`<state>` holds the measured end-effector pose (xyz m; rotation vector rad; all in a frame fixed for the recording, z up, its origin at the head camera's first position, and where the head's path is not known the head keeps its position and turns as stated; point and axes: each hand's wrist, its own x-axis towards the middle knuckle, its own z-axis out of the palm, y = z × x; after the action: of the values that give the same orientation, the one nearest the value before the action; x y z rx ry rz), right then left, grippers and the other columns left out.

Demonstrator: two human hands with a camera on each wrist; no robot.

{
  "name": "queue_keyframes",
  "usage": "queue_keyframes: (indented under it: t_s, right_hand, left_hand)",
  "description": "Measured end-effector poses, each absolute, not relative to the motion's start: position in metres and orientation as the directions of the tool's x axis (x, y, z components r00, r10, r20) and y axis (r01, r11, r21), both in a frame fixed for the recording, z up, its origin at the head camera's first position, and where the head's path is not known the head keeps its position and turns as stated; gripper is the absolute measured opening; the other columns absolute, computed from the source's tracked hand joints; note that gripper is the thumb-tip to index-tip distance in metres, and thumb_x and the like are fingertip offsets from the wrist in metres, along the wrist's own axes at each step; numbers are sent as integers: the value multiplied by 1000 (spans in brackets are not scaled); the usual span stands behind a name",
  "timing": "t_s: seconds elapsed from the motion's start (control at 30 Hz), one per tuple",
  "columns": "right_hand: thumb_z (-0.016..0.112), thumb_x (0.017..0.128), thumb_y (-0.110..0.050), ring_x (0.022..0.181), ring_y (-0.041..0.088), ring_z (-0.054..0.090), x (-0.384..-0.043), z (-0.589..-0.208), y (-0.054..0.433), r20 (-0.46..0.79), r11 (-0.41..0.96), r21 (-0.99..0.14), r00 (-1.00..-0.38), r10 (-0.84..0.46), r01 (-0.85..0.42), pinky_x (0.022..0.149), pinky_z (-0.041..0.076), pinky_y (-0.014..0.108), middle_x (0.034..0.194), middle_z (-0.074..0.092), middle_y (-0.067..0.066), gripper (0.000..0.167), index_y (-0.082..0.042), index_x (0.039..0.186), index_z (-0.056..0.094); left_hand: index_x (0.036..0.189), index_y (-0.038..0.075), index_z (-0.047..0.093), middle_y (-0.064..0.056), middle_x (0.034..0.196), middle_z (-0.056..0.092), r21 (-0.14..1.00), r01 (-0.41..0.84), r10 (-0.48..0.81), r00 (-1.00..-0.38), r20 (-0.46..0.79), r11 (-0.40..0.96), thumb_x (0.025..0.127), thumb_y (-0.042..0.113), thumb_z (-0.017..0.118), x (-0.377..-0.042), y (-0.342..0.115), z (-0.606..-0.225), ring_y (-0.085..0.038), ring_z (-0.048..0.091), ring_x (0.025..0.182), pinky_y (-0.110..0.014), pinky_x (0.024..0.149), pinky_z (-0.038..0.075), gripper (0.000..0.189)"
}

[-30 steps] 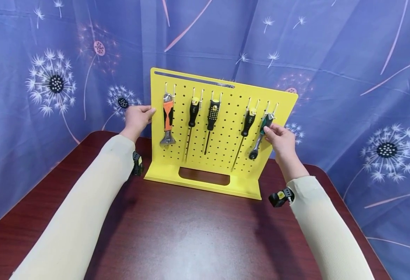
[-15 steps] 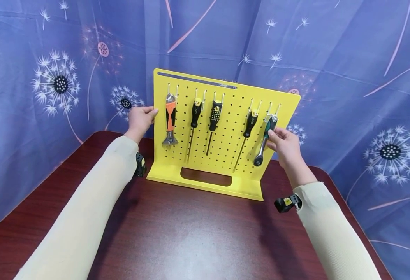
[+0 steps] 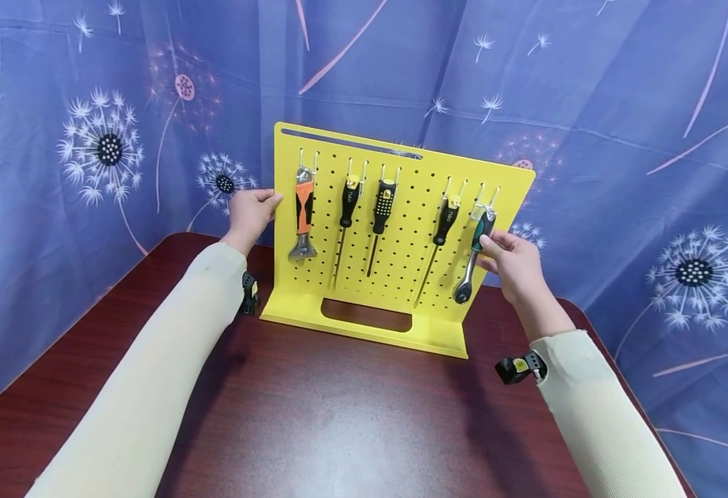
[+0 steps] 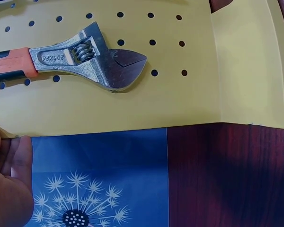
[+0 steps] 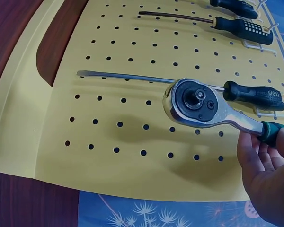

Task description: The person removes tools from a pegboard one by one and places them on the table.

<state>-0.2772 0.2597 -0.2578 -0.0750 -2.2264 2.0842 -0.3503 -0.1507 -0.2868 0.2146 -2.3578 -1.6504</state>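
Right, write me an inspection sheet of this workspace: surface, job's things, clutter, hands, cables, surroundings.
Surface: dark reddish-brown table, with a yellow pegboard standing on it.
Job's things: ratchet wrench tilted at the pegboard's right side; whether it hangs there is unclear. Adjustable wrench hanging at the far left; three screwdrivers hanging between the two.
Clutter: nothing seen.
Left hand: pinches the pegboard's left edge.
Right hand: holds the ratchet wrench.
Cables: nothing seen.
Surroundings: blue curtain with a dandelion print behind the table.
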Motion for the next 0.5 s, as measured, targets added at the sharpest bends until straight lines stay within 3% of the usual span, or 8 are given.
queue_keyframes:
  t_s: [0.5]
  right_hand:
    - [55, 105, -12, 80, -2, 65, -267, -253, 258, 47, 25, -999, -996, 70, -45, 70, 61, 15, 81, 69, -16, 6, -13, 102, 61]
  left_hand:
    - [142, 6, 60, -16, 146, 60, 939, 28, -253, -960, 120, 342, 106, 24, 58, -352, -154, -288, -32, 67, 125, -41, 106, 57, 40]
